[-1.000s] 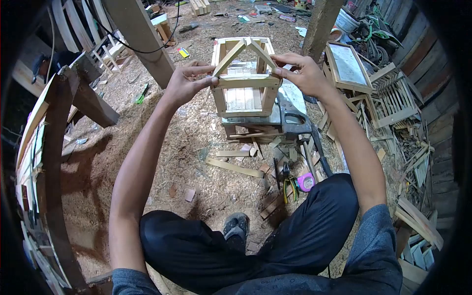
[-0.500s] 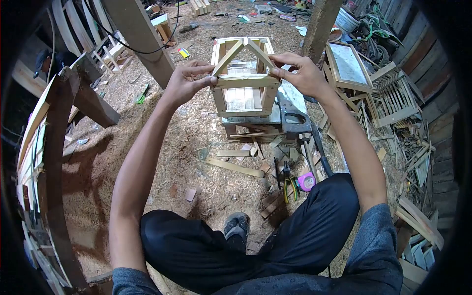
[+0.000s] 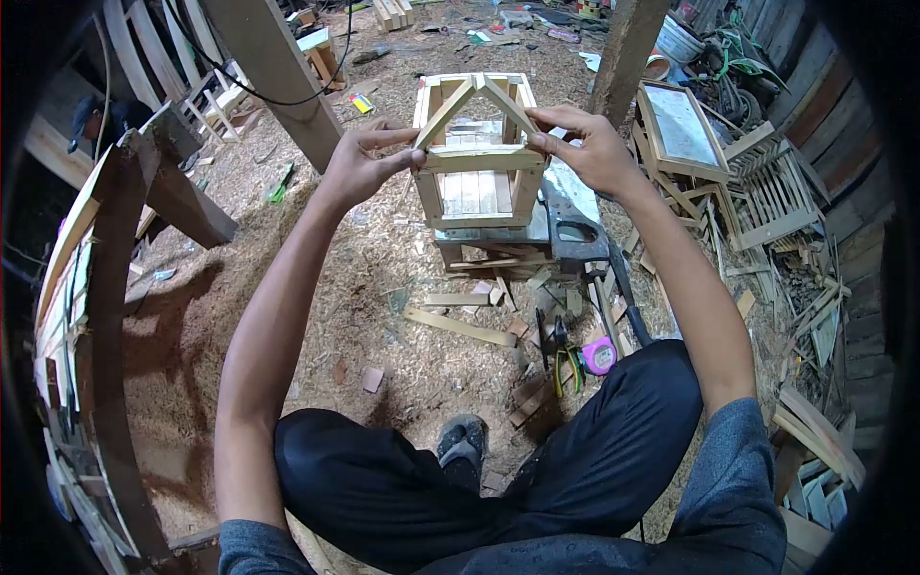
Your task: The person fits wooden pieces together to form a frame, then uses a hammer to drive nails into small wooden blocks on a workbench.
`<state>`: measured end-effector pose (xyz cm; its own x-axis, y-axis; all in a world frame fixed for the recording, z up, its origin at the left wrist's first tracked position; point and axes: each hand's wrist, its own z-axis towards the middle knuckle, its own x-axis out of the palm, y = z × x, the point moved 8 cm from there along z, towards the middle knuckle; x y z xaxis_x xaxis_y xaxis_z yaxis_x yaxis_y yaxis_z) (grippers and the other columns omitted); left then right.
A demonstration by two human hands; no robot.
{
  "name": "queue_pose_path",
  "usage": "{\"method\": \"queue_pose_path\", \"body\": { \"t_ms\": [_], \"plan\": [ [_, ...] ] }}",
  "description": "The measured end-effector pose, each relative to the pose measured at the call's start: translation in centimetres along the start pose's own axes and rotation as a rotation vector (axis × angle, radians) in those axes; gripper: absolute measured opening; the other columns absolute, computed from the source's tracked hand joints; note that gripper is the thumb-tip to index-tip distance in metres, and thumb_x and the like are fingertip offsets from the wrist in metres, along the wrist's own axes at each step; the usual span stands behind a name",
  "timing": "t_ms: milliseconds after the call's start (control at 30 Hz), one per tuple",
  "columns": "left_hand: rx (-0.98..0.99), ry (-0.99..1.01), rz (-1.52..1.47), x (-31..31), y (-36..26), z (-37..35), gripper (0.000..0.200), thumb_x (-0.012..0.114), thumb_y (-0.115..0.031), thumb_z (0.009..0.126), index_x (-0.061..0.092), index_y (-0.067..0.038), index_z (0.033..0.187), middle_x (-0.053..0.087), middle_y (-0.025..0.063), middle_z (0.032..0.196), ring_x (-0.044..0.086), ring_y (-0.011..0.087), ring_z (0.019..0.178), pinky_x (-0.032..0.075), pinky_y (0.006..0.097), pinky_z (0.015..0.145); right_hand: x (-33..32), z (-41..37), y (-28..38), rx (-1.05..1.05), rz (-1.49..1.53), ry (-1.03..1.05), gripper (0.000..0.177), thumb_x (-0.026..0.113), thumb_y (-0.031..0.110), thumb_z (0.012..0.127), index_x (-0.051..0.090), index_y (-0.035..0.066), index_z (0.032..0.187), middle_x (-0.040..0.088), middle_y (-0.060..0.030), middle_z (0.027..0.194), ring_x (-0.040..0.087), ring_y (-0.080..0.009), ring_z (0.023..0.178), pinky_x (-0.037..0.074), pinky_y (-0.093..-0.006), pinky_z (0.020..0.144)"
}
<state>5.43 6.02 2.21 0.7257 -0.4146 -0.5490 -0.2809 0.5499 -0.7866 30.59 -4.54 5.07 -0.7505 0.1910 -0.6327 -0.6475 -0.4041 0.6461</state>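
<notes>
A small wooden house-shaped frame [image 3: 482,161] stands upright on a low stand [image 3: 498,253] in front of me. Two slats joined at a peak form a gable piece [image 3: 447,116] over its front rail. My left hand [image 3: 369,165] pinches the lower left end of the gable piece, thumb near the rail's corner. At the lower right end, my right hand [image 3: 592,146] closes thumb and fingers on the other slat. Both slat ends are partly hidden by fingertips.
On the shavings-covered floor lie a pink tape measure [image 3: 599,356], pliers [image 3: 569,372] and a wood strip [image 3: 460,327]. Wooden posts [image 3: 278,86] rise at left and right. A framed panel [image 3: 682,125] leans on the right. Another person [image 3: 91,120] is at far left.
Hands and gable piece hold almost the same position. The view has shifted very slightly.
</notes>
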Motion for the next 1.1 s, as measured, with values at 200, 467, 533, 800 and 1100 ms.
{"method": "queue_pose_path", "body": {
  "t_ms": [200,467,533,800,1100],
  "plan": [
    [0.013,-0.003,-0.01,0.1,0.1,0.0,0.041,0.08,-0.028,0.081,0.072,-0.006,0.115,0.065,0.011,0.113,0.059,0.0193,0.105,0.05,0.0367,0.091,0.0,-0.1,-0.2,-0.002,0.006,-0.008,0.041,0.069,0.02,0.091,0.063,0.003,0.127,0.066,-0.011,0.116,0.062,-0.0162,0.103,0.049,-0.0285,0.085],
    [-0.039,-0.019,-0.013,0.0,0.1,-0.2,0.042,0.081,-0.03,0.08,0.072,-0.007,0.115,0.066,0.0102,0.109,0.06,0.0183,0.104,0.052,0.0363,0.088,0.0,-0.1,-0.3,-0.032,0.004,-0.029,0.041,0.071,0.02,0.09,0.063,0.003,0.127,0.066,-0.0109,0.115,0.062,-0.0159,0.101,0.049,-0.0287,0.085],
    [-0.04,-0.022,-0.015,0.0,0.3,-0.1,0.043,0.081,-0.03,0.08,0.072,-0.007,0.115,0.065,0.01,0.11,0.06,0.0182,0.104,0.052,0.036,0.088,0.0,0.0,0.0,-0.053,-0.003,-0.036,0.041,0.07,0.02,0.09,0.063,0.003,0.127,0.066,-0.0106,0.114,0.062,-0.0155,0.1,0.049,-0.0286,0.084],
    [-0.027,-0.012,-0.015,0.2,-0.2,-0.3,0.045,0.082,-0.031,0.08,0.071,-0.006,0.116,0.063,0.0069,0.109,0.058,0.0172,0.103,0.049,0.034,0.09,0.0,-0.1,0.2,-0.054,0.016,-0.033,0.04,0.07,0.019,0.09,0.064,0.002,0.126,0.067,-0.0086,0.111,0.062,-0.0143,0.098,0.049,-0.0282,0.083],
    [-0.028,-0.007,-0.075,0.3,0.1,-0.7,0.042,0.08,-0.023,0.082,0.07,-0.008,0.12,0.061,0.0053,0.11,0.056,0.0158,0.106,0.048,0.0326,0.09,0.1,0.0,-0.6,-0.102,0.097,-0.075,0.039,0.075,0.023,0.086,0.068,0.006,0.121,0.068,-0.0073,0.108,0.063,-0.0149,0.096,0.048,-0.027,0.076]
  ]
}}
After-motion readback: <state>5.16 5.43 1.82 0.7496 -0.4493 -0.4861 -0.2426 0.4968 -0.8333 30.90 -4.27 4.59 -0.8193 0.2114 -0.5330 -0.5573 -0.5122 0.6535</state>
